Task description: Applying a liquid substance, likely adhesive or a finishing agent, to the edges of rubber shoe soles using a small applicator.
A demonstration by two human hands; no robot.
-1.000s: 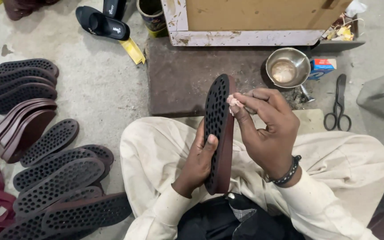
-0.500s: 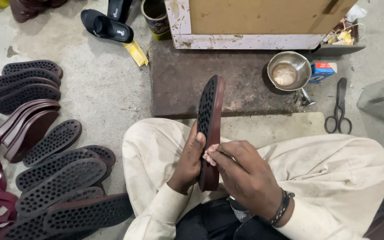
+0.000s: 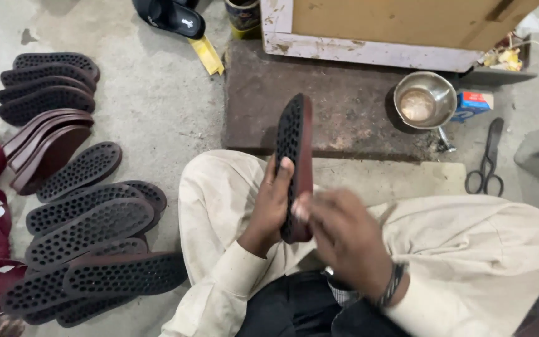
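I sit cross-legged on the floor in pale trousers. My left hand [image 3: 271, 205] grips a dark studded shoe sole [image 3: 297, 142] on edge, toe pointing away from me, thumb on the studded face. My right hand [image 3: 342, 236], blurred by motion, presses on the lower, heel end of the same sole's maroon edge. A beaded band sits on my right wrist. Whether the right fingers hold a small tool is hidden by the blur.
Several black studded soles [image 3: 88, 228] lie on the concrete at my left, more stacked soles [image 3: 48, 84] beyond them. A dark slab [image 3: 344, 106] lies ahead with a metal bowl [image 3: 425, 101], scissors [image 3: 488, 159], a small box [image 3: 476, 101] and a wooden box [image 3: 394, 31].
My right hand slid from the sole's upper end down toward its heel end near my lap. The left hand kept its grip on the sole.
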